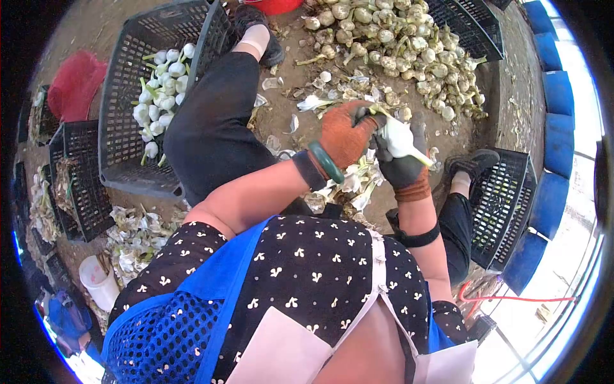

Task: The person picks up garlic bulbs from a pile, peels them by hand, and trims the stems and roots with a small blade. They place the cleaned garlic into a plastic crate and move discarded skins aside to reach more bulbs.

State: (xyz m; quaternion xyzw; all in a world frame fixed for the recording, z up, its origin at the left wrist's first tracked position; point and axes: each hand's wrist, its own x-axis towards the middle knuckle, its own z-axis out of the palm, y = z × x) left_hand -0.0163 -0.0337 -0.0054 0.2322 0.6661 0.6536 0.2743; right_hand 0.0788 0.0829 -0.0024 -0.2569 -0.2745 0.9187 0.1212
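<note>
A peeled white garlic bulb [399, 138] with a greenish stem is held between my two hands, above scattered skins. My left hand [347, 133], in an orange and dark work glove with a green bangle at the wrist, is closed, its thumb and fingers pinching the upper end of the garlic. My right hand [403, 169], gloved in dark grey with an orange-brown cuff, curls around the bulb from below and the side. Loose white garlic skins [358, 185] lie on the ground under both hands.
A heap of unpeeled garlic [409, 45] covers the ground ahead. On my left, a black crate [137, 173] holds cleaned white bulbs [165, 89]. Another black crate [502, 208] stands by my right foot. A white bucket [98, 281] and blue barrels [558, 144] flank the area.
</note>
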